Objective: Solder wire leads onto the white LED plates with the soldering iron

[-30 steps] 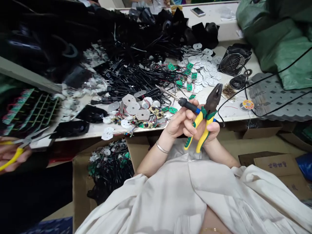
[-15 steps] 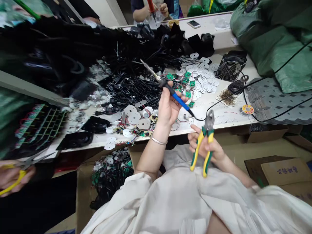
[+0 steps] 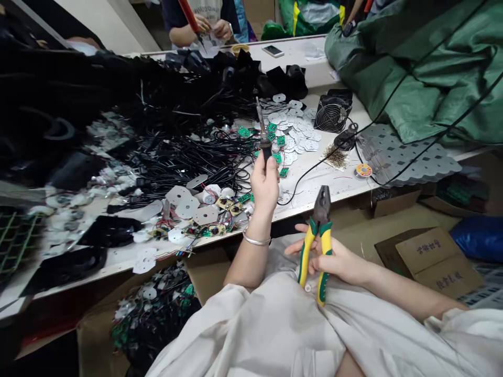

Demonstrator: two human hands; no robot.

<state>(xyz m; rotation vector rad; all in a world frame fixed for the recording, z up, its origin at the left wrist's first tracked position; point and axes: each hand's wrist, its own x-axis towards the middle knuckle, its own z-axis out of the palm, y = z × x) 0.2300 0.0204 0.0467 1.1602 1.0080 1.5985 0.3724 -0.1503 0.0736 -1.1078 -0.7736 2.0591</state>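
The left hand is closed around a soldering iron, holding it upright over the table. The right hand grips the pliers in front of the table, jaws shut. On the table lie green circuit boards and black wires.

Soft, even indoor light leaves faint shadows; wide-angle distortion bows the outer edges.

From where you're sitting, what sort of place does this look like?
Probably a small electronics workshop: the left hand holds a soldering iron, the right hand holds pliers, and the bench is heaped with green circuit boards and black wires.
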